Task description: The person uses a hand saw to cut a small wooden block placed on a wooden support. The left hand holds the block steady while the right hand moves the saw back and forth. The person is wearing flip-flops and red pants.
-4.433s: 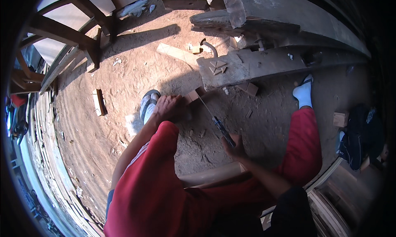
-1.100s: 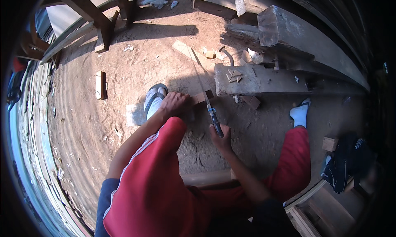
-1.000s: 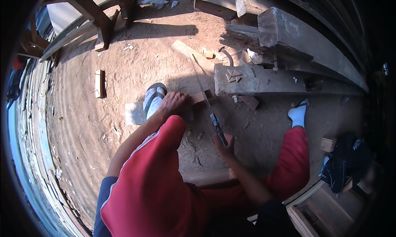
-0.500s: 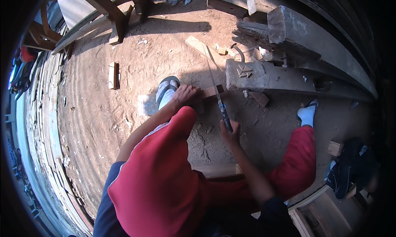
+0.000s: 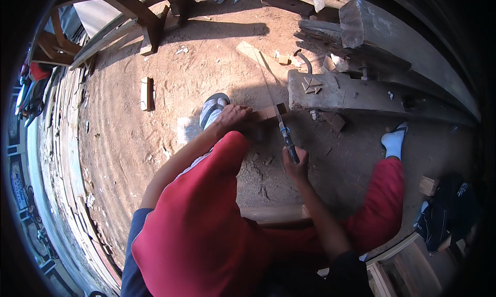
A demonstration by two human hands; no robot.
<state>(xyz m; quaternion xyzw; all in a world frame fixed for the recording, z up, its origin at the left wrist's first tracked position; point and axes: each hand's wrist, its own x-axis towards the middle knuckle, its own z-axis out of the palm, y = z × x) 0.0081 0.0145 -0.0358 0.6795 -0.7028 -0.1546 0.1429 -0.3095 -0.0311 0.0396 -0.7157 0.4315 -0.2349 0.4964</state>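
My left hand (image 5: 233, 116) is closed over a narrow piece of brown wood (image 5: 270, 112), beside my sandalled left foot. The wood's right end sticks out past my fingers, close to a heavy timber. In my closed right hand (image 5: 297, 162) is the dark handle of a handsaw (image 5: 287, 138). Its thin blade points away from me and crosses the wood near that right end. How deep the teeth sit cannot be made out. My left fingers partly hide the wood.
Small wedge-shaped offcuts (image 5: 312, 85) lie on the heavy timber (image 5: 341, 96) at right. A pale marked board (image 5: 253, 55) lies beyond the saw. A short wood block (image 5: 147, 94) rests on the dirt at left. Long planks (image 5: 64, 168) line the left side; dark cloth (image 5: 447, 214) lies right.
The whole view has shifted slightly, so everything appears a little farther right. The saw stays across the wood, with barely any movement relative to it; both hands keep their hold.
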